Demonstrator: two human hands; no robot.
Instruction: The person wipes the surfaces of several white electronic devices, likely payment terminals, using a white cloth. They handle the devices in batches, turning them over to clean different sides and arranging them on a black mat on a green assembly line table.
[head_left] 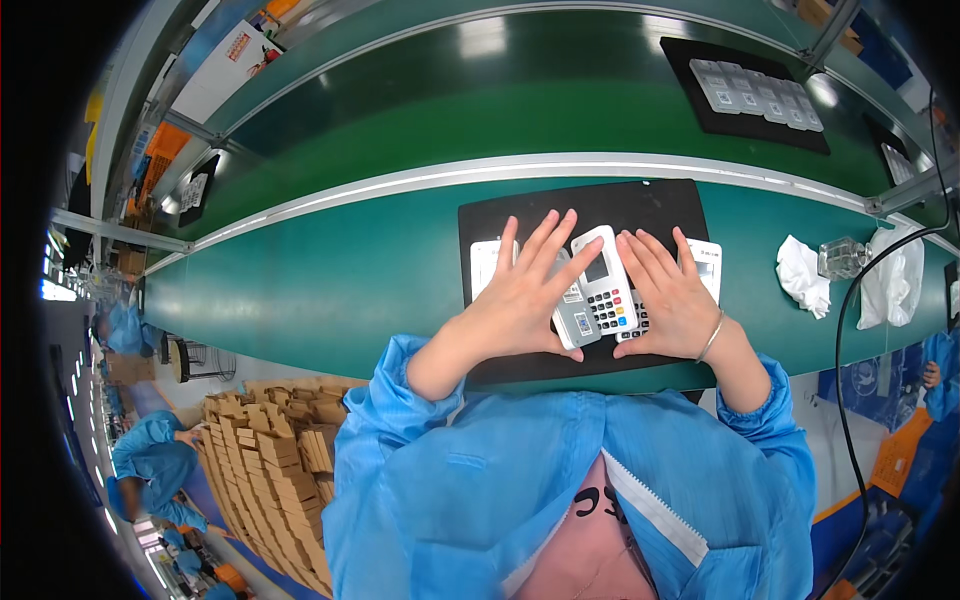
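Observation:
Several white handheld card payment terminals lie on a black mat (640, 203) on the green bench in front of me. One terminal (618, 281) sits face up between my hands, tilted, its small screen and coloured keypad showing. Against its left side is a grey terminal back (578, 324) with labels, partly under my left hand (520, 300). That hand is spread flat, thumb and fingers reaching over the devices. My right hand (675, 300) also lies spread, fingers pointing away, partly hiding another keypad (641, 322). More terminals stick out at the left (484, 262) and right (708, 260).
On the right of the bench are crumpled white tissue (803, 277), a clear glass bottle (842, 258) and a white plastic bag (890, 280). A black cable (843, 370) hangs there. Grey devices (757, 95) rest on the shelf. Stacked cardboard (265, 460) and a co-worker (155, 460) are at left.

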